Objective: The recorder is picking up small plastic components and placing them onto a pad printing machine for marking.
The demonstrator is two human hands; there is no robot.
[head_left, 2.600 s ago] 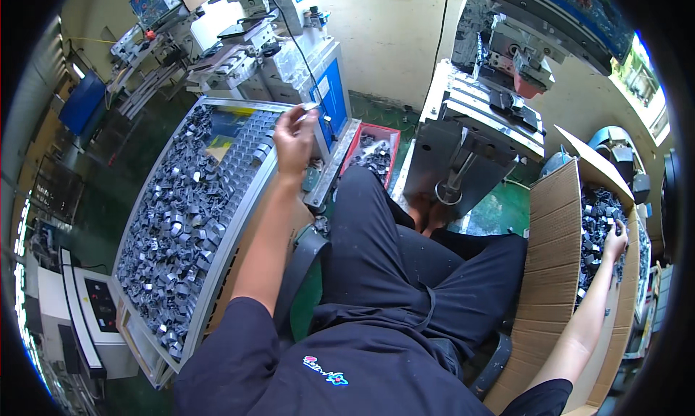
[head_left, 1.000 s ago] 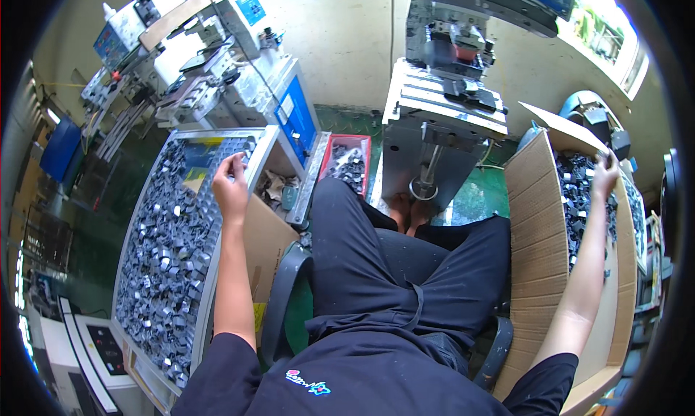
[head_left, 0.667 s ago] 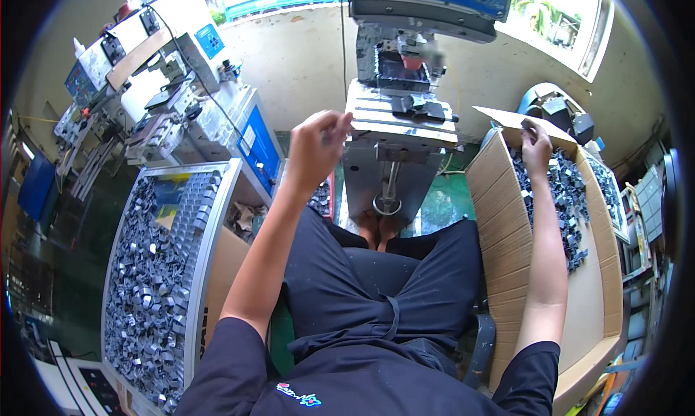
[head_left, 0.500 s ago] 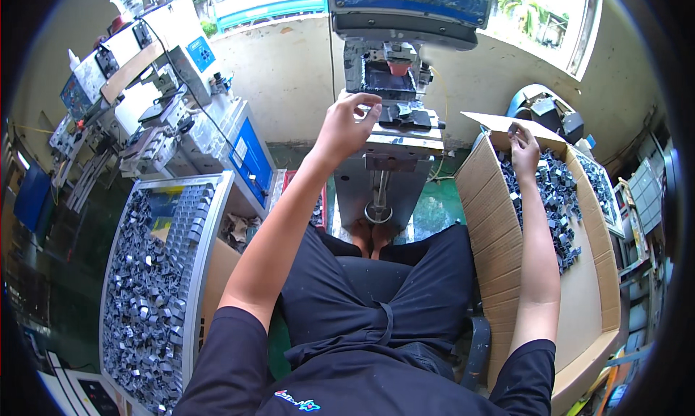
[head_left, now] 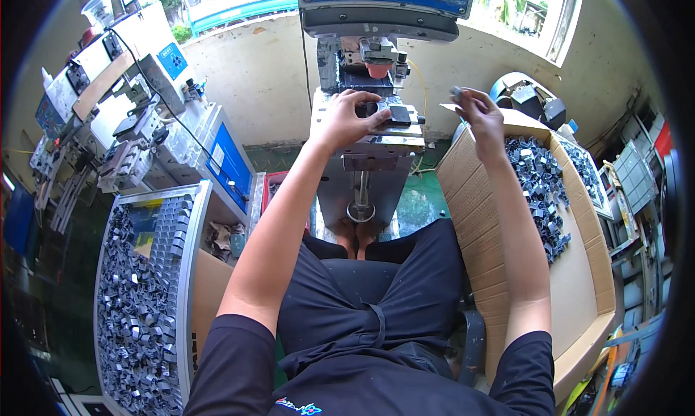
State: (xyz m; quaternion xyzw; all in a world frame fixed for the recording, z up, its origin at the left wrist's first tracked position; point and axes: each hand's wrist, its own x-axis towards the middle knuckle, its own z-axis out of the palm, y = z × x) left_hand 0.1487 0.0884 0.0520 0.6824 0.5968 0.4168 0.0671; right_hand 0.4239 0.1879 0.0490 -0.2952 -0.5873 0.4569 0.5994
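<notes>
At the printing machine (head_left: 355, 177) in front of me, my left hand (head_left: 344, 119) rests against the fixture on its table. Its thumb and index finger curl about something small and dark there, which I cannot make out. A flat black block (head_left: 399, 116) sits on the fixture just right of the thumb. Above and behind hangs a reddish print pad (head_left: 377, 70). My right hand (head_left: 481, 112) is raised between machine and carton, pinching a small grey clip-like part (head_left: 456, 92) at its fingertips.
An open cardboard carton (head_left: 463, 177) with many small dark parts (head_left: 536, 192) stands at my right. A framed tray (head_left: 194, 249) at my left holds loose and lined-up grey parts (head_left: 141, 293). Another machine (head_left: 159, 134) stands beyond it, and a green floor shows below.
My right hand has come out over the carton's edge, leftward toward the machine, with the grey part. My left hand has lowered onto the fixture. The whole view has shifted slightly.
</notes>
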